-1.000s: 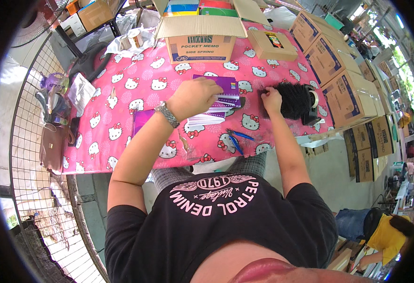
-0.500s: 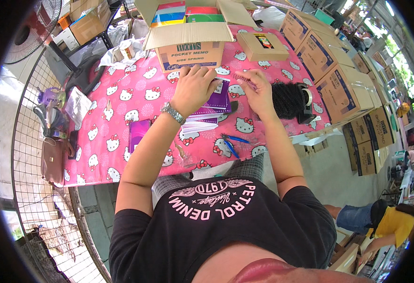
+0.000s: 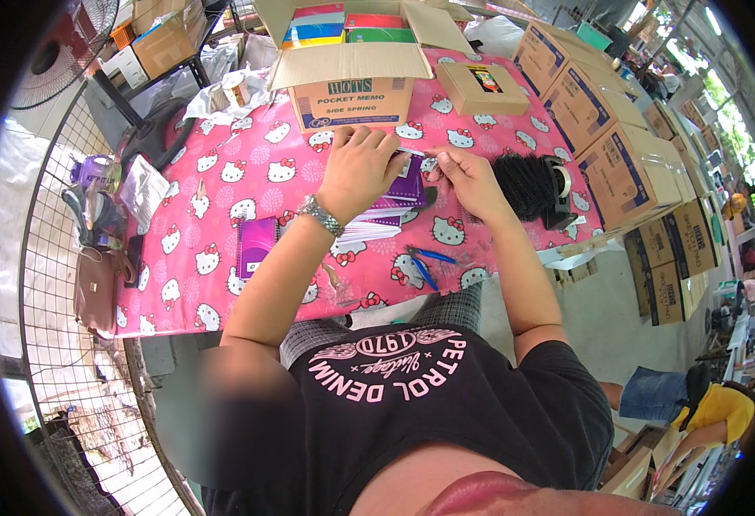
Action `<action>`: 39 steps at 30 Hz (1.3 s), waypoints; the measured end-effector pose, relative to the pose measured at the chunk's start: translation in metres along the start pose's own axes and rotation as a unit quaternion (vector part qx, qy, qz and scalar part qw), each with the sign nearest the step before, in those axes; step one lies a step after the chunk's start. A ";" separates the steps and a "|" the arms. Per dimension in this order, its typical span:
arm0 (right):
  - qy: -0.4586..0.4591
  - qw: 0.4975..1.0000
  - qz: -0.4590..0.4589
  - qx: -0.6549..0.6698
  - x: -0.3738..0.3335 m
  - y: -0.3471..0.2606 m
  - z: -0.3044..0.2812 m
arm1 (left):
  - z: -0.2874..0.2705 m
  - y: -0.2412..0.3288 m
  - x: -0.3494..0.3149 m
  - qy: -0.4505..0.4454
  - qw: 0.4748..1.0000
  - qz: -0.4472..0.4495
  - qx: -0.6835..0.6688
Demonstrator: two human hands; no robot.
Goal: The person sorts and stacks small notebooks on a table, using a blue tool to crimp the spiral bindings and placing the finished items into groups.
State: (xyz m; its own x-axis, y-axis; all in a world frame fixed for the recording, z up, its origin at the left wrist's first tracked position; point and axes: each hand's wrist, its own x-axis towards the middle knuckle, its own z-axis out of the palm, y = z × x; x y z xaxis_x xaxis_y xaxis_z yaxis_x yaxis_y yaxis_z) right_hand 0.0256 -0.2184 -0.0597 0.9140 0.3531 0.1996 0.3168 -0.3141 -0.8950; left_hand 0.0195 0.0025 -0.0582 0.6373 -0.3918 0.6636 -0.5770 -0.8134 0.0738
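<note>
My left hand [image 3: 362, 165] is closed on a small purple notebook [image 3: 406, 180], its thumb pressed on the upper part. My right hand [image 3: 472, 182] pinches the end of a thin spiral binding coil at the notebook's upper right corner; the fingers hide most of the coil. Below the held notebook lies a fanned stack of white-edged purple pads [image 3: 369, 228]. Another purple notebook [image 3: 257, 245], spiral-bound, rests by my left forearm. Blue-handled cutting pliers [image 3: 430, 258] lie near the table's front edge. A bundle of black spiral coils [image 3: 520, 185] is right of my right hand.
A tape dispenser [image 3: 560, 196] stands beside the coils. An open carton [image 3: 352, 101] of colourful notebooks is beyond my hands, with a flat brown box [image 3: 483, 89] to its right. Stacked cartons [image 3: 627, 172] border the table's right side. A person in yellow [image 3: 713, 413] bends at lower right.
My right hand has brought the coil from beside the notebook to its upper right corner. My left hand stays on the notebook. The view has shifted slightly.
</note>
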 end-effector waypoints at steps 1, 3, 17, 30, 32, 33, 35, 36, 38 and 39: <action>-0.041 0.995 0.085 0.031 0.000 -0.008 -0.003 | 0.000 0.002 0.001 -0.002 1.000 0.000 -0.001; 0.027 0.992 -0.047 -0.110 -0.007 -0.028 0.000 | 0.002 0.010 0.002 0.007 1.000 0.023 -0.014; 0.053 0.990 0.131 0.000 0.046 0.104 -0.001 | -0.001 0.015 -0.003 -0.056 0.996 0.014 -0.069; -0.110 0.917 0.027 0.382 0.058 0.071 -0.022 | -0.002 0.003 -0.009 -0.047 0.993 -0.102 -0.043; -0.264 0.882 0.007 0.391 0.054 0.024 -0.039 | -0.002 0.004 -0.006 -0.034 0.993 -0.104 -0.051; -0.339 0.855 -0.007 0.392 0.056 0.015 -0.044 | -0.001 0.004 -0.004 -0.033 0.992 -0.104 -0.056; -0.276 0.937 0.032 0.211 0.060 0.015 -0.050 | 0.000 0.004 -0.003 -0.031 0.992 -0.107 -0.065; -0.282 0.926 0.006 0.250 0.061 0.006 -0.052 | -0.001 0.002 -0.004 -0.024 0.993 -0.100 -0.060; -0.334 0.829 -0.035 0.447 0.056 -0.016 -0.049 | -0.001 0.000 -0.006 -0.023 0.992 -0.107 -0.060; -0.327 0.900 -0.025 0.288 0.058 -0.012 -0.048 | -0.001 0.001 -0.004 -0.027 0.992 -0.105 -0.062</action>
State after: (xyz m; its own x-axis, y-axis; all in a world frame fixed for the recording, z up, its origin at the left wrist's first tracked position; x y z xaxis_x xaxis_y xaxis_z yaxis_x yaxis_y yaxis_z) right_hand 0.0872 -0.2365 -0.0181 0.4988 0.8559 0.1363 -0.0022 0.1586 -0.9873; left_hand 0.0155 0.0036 -0.0598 0.7743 -0.2448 0.5835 -0.4850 -0.8219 0.2987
